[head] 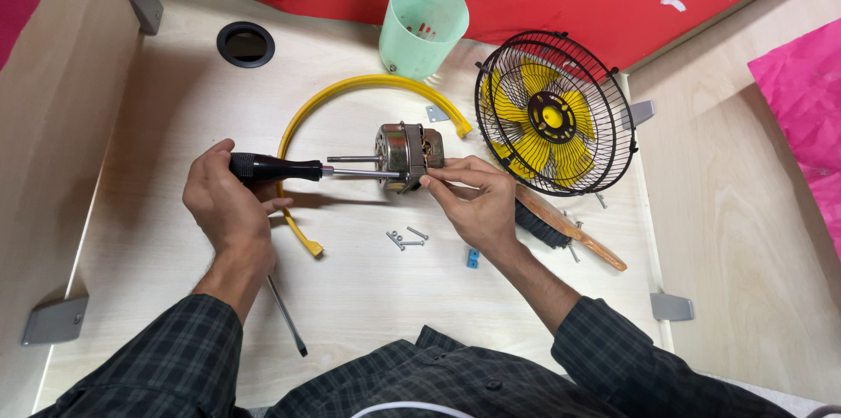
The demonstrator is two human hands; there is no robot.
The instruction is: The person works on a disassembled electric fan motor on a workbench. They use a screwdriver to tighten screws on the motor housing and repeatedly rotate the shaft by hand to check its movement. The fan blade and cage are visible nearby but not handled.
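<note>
My left hand (226,199) grips the black handle of a screwdriver (273,168), held level with its shaft pointing right into a small metal fan motor (405,152). My right hand (466,199) holds the motor from the right side, fingers pinched on its casing. The motor's own shaft sticks out to the left, just above the screwdriver shaft. A curved yellow ring (350,89) arcs around behind the motor and under my left hand.
A black wire fan guard with yellow blades (554,116) leans at the right. A pale green plastic housing (422,22) stands behind. Loose screws (405,237), a small blue piece (472,258), a wooden-handled brush (569,230) and a second screwdriver (286,316) lie on the desk.
</note>
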